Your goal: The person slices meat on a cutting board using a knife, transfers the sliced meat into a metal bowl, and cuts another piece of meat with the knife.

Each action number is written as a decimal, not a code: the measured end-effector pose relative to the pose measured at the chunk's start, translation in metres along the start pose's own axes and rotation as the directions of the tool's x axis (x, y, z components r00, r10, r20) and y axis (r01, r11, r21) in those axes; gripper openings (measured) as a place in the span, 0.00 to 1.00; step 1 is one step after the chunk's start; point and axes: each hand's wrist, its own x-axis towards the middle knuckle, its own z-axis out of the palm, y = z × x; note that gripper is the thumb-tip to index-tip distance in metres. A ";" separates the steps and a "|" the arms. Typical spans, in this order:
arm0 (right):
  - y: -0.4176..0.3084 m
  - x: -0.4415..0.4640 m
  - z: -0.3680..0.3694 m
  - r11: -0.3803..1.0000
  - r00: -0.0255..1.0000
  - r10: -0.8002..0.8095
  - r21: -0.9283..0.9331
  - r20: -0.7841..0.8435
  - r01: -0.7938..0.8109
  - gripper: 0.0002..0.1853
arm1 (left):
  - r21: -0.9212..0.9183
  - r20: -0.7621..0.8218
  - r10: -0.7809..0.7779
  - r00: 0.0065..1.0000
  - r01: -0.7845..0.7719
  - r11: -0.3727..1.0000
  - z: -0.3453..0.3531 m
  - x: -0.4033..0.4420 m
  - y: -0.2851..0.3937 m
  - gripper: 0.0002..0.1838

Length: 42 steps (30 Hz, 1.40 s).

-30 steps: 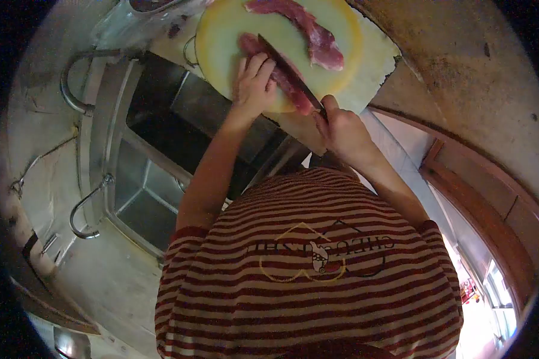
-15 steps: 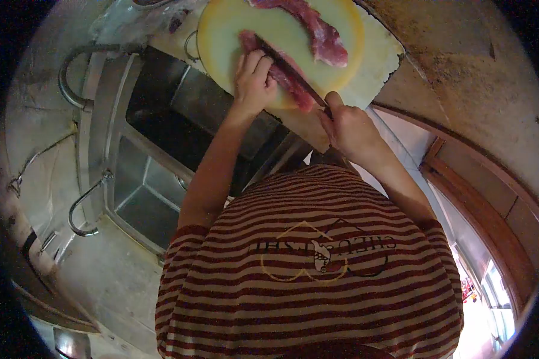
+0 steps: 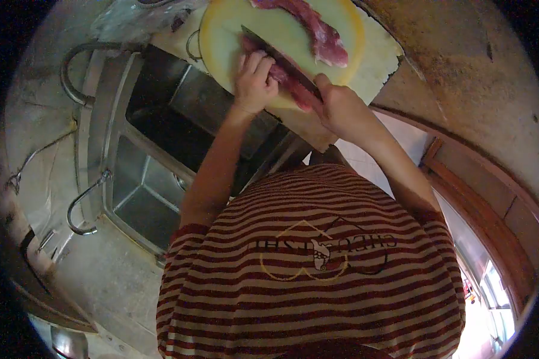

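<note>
Strip of meat [image 3: 302, 97]: raw, dark pink-red, long and narrow, lying slantwise on the round cutting board [image 3: 217, 60]. My left hand [image 3: 256, 82] is clasping it with curled fingers and hiding part of its left side. My right hand [image 3: 343, 112] is gripping the handle of the knife [image 3: 279, 62]; the blade is running along the strip's length and covering part of it, the tip reaching past its far end. Whether the edge is cutting into the meat, I cannot tell.

Farther right on the board, a second piece of meat [image 3: 324, 40] is lying apart, curved, pinkish with pale patches. The board is showing pale green with a yellowed rim. To the left, the steel sink [image 3: 176, 106] is sitting just beside it, my left forearm crossing in front. Beyond, a curved tap [image 3: 70, 84] is standing.
</note>
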 end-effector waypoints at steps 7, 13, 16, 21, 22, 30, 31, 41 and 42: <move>-0.005 -0.009 0.003 0.995 0.997 0.070 -0.074 0.017 -0.068 0.12 | -0.002 0.010 0.002 1.000 -0.002 1.000 0.005 -0.003 -0.002 0.19; -0.009 0.038 0.002 0.996 0.995 -0.094 -0.008 -0.014 0.094 0.13 | 0.009 -0.039 -0.014 0.999 0.014 1.000 0.005 -0.004 -0.004 0.18; -0.011 0.015 -0.004 0.994 0.993 -0.105 -0.042 -0.053 0.103 0.12 | 0.016 -0.028 -0.044 0.999 0.045 0.999 0.004 -0.003 -0.001 0.18; -0.007 -0.017 -0.002 0.990 0.993 0.101 -0.101 0.064 -0.094 0.12 | -0.026 -0.048 -0.020 0.999 0.019 0.999 0.004 -0.003 -0.001 0.17; -0.006 -0.014 0.000 0.990 0.992 0.105 -0.100 0.064 -0.099 0.12 | -0.026 -0.056 -0.010 0.998 0.009 1.000 0.005 -0.003 -0.001 0.16; -0.015 0.061 0.019 0.994 0.998 -0.031 -0.110 -0.056 0.024 0.14 | -0.039 -0.044 -0.011 0.999 0.010 0.999 0.006 0.002 0.002 0.16; -0.014 0.058 0.016 0.993 0.997 -0.037 -0.113 -0.063 0.030 0.14 | -0.078 -0.061 -0.078 0.995 0.073 0.994 0.006 0.001 0.005 0.16; -0.007 0.045 0.018 0.996 0.996 -0.056 -0.068 -0.069 0.052 0.15 | -0.527 -0.056 -0.764 0.643 0.631 0.570 0.024 0.013 -0.005 0.20; -0.006 0.043 0.018 0.994 0.995 -0.060 -0.093 -0.076 0.053 0.15 | -0.525 -0.060 -0.763 0.643 0.630 0.572 0.027 0.011 -0.010 0.20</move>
